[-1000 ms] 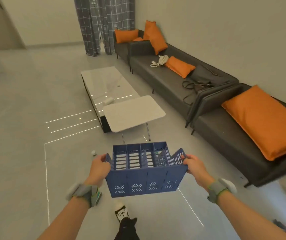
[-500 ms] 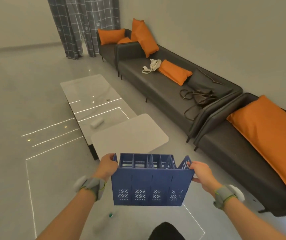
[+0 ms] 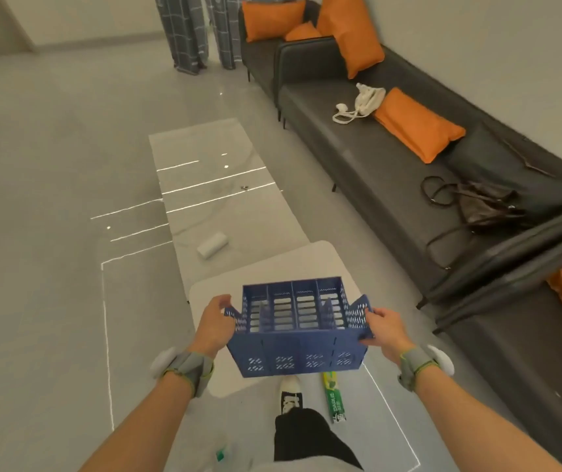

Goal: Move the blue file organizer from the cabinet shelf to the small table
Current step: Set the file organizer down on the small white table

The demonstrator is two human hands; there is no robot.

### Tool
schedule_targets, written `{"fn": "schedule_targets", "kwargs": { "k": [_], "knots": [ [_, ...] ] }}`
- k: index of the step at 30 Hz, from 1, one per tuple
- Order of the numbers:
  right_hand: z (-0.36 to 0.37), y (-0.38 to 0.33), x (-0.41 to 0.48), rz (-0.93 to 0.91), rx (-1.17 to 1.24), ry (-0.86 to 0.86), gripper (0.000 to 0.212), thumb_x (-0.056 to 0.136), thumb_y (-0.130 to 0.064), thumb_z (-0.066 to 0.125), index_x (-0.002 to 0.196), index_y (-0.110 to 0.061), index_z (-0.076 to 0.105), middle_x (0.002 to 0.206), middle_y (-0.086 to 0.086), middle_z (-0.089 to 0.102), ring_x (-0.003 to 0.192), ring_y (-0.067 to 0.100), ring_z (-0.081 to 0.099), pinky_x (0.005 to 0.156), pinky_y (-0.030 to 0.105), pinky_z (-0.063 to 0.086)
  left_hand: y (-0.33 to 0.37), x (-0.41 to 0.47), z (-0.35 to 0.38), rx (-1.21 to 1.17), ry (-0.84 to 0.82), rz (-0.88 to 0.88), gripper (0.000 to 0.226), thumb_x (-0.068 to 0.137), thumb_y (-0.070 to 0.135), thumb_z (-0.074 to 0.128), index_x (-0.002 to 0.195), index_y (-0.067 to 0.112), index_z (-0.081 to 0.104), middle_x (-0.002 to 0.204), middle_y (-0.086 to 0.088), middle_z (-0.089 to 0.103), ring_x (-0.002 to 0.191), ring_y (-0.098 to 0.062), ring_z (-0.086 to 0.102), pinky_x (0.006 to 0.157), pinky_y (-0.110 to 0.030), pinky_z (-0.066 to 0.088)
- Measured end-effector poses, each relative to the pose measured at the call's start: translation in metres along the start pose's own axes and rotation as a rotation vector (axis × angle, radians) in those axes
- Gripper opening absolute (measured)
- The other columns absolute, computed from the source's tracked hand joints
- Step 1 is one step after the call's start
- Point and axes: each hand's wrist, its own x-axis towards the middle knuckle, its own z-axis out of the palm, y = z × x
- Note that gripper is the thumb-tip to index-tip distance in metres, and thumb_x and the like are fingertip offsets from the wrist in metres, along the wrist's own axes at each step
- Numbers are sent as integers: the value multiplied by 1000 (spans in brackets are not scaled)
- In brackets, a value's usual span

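Note:
The blue file organizer [image 3: 298, 335], a perforated plastic rack with several slots, hangs in the air over the near part of the small white table [image 3: 273, 264]. My left hand [image 3: 213, 323] grips its left end wall and my right hand [image 3: 383, 327] grips its right end wall. The organizer's open top faces up and slightly away from me. The small table has rounded corners and its near half is hidden behind the organizer and my hands.
A long glossy coffee table [image 3: 211, 178] stretches beyond the small table, with a white roll [image 3: 212, 245] on it. A dark sofa [image 3: 392, 172] with orange cushions and bags runs along the right wall. A green tube [image 3: 334, 396] lies on the floor by my shoe [image 3: 289, 393].
I have walked closer: the small table now lies directly under the organizer. The organizer has tipped so its open slots face up, still held at both ends.

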Motion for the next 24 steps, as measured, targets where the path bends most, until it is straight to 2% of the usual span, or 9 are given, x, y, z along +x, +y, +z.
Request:
{"fn": "schedule_targets", "kwargs": {
  "k": [3,6,10,13,15,17,20,22,24],
  "knots": [
    [20,-20,32,62,84,59,12,98,-10,55,96,0,62,89,19,58,80,36,60,66,49,59,12,30,8,-49,-8,-80,45,97,-4,47,142,-1,42,142,-23,52,115,-32,58,90,-39,52],
    [24,-20,57,166,273,113,12,97,-9,57,103,0,63,101,22,66,89,38,65,80,57,58,20,52,25,-11,-102,-188,41,97,7,51,138,2,48,130,-19,60,113,-35,63,94,-45,54],
    [29,-15,70,252,378,143,15,98,-5,51,106,0,62,98,18,67,78,32,65,71,52,58,39,68,57,-10,-281,-291,42,98,19,53,137,4,47,113,-10,58,93,-24,60,75,-34,51],
    [40,4,62,374,275,143,16,96,-2,47,97,5,61,110,25,66,91,42,65,82,60,56,44,74,83,22,-404,-367,44,97,33,56,134,12,43,122,-11,54,98,-27,60,86,-39,54],
    [46,22,47,387,156,31,14,94,-4,49,95,2,61,116,27,65,93,39,64,80,53,57,38,76,99,85,-429,-390,38,95,39,57,119,10,52,111,-13,57,96,-29,59,91,-45,55],
    [51,32,32,394,94,-122,19,91,-6,53,108,0,60,119,23,63,102,33,63,74,44,60,28,78,112,111,-419,-399,32,94,36,59,106,7,56,102,-14,57,91,-28,58,83,-44,57],
    [53,31,24,441,137,-327,25,91,-12,58,113,-1,64,115,20,68,105,32,67,76,44,61,18,82,126,-7,-332,-410,37,94,9,56,125,-7,43,97,-13,48,75,-20,50,48,-27,47],
    [51,30,23,507,317,-363,21,94,-13,56,105,2,65,108,23,68,101,37,68,76,47,61,16,84,130,-42,-212,-398,28,92,0,55,113,4,38,102,-17,52,73,-21,58,49,-28,56],
    [44,31,23,574,452,-349,25,95,-15,54,105,5,64,108,22,66,101,39,67,74,48,61,19,88,132,-58,-164,-393,28,91,0,56,109,6,35,106,-19,58,86,-33,69,62,-39,65]
  ]
}}
